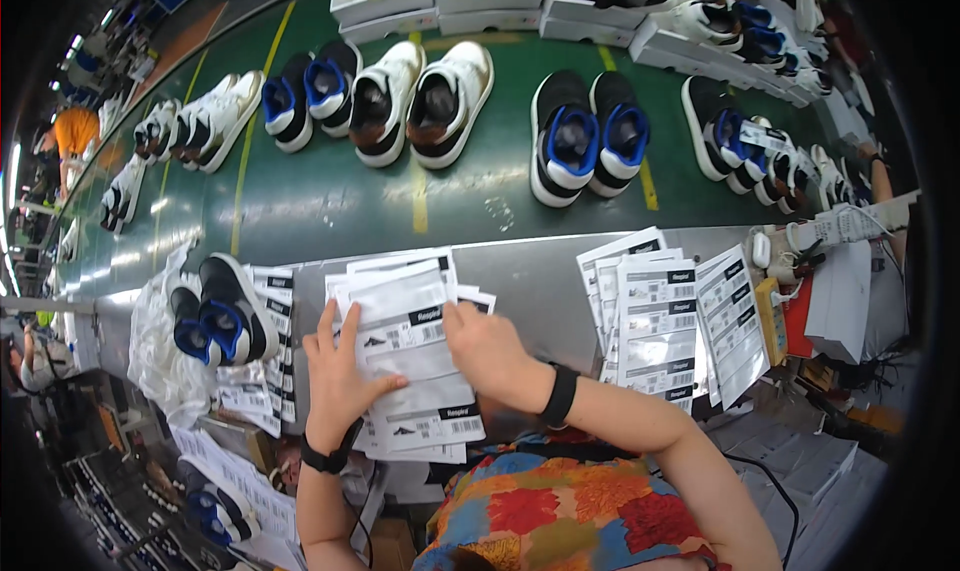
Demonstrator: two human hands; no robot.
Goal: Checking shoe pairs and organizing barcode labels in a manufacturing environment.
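A sheet of shoe-box labels (425, 391), white with black bars and small shoe pictures, lies on top of a loose stack in front of me. My left hand (340, 371) rests on its left side with fingers spread and thumb across the sheet. At the sheet's right edge my right hand (490, 356) is closed, its fingertips pinching the edge beside a printed label. Whether a label is lifting under those fingertips is hidden. Both wrists wear black bands.
Beyond the metal ledge (530, 271), a green conveyor belt (320, 216) carries pairs of shoes, including black-and-blue shoes (570, 141) and white shoes (435, 106). More label sheets (655, 326) lie right. At left, a black shoe pair (225, 316) sits by crumpled white plastic (160, 341). Open shoe boxes (490, 11) stand at the back.
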